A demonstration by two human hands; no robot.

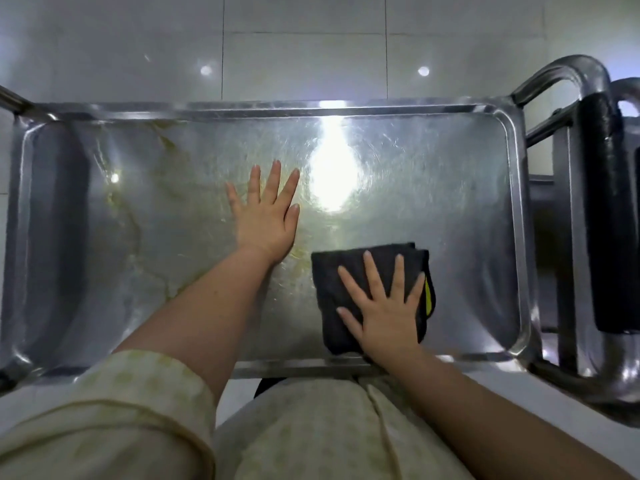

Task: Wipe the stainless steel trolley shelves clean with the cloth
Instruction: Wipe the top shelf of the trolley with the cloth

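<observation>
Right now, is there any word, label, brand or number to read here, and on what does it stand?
None can be read.
The yellow patch on the dark cloth may be a tag, but no writing shows on it.
The steel shelf shows no marking.

A dark grey cloth [329, 282], folded and showing a yellow strip along its right edge, is laid flat at about five o'clock on the stainless steel trolley shelf [467, 220], a shallow rimmed tray that is scratched, glare-lit near the centre, and streaked yellowish toward nine o'clock.
</observation>
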